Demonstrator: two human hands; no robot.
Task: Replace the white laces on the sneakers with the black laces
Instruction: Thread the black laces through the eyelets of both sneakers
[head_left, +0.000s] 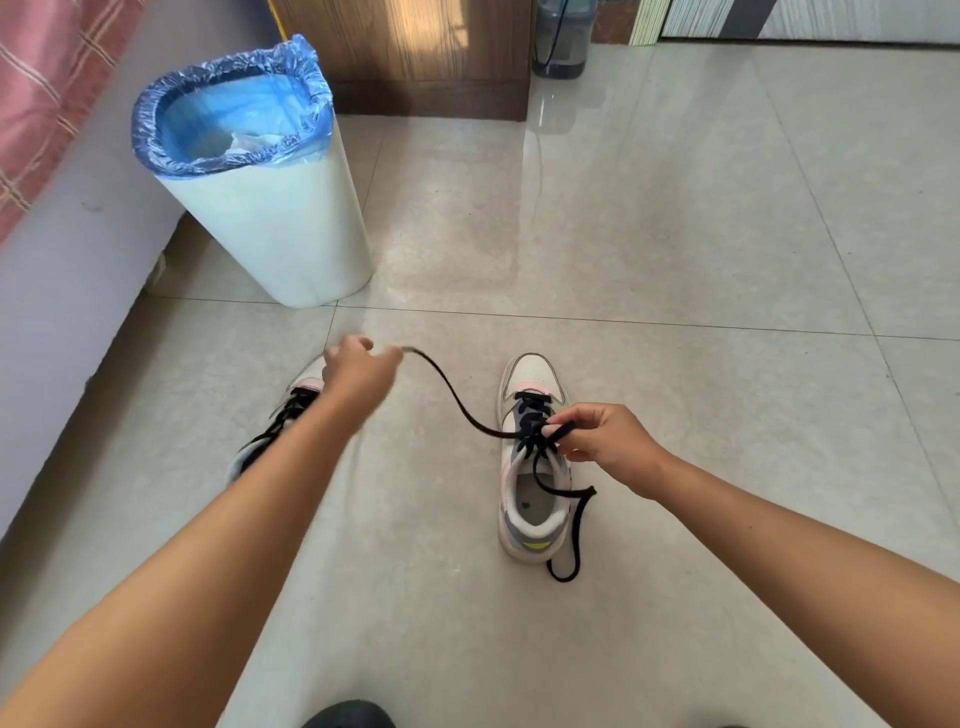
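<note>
Two white sneakers stand on the tiled floor, toes pointing away from me. The right sneaker (532, 462) carries a black lace (452, 397) through its eyelets. My left hand (356, 371) pinches one end of that lace, stretched out up and to the left. At the upper eyelets my right hand (605, 441) pinches the lace close to the shoe. The other end hangs in a loop (574, 535) down the shoe's right side to the floor. Mostly hidden behind my left forearm, the left sneaker (291, 410) also shows black lacing.
A white bin (270, 218) with a blue liner stands at the left, beyond the left sneaker. A bed edge (67, 270) with pink checked cloth runs along the far left. A wooden cabinet (405, 57) and a grey container (563, 39) stand at the back.
</note>
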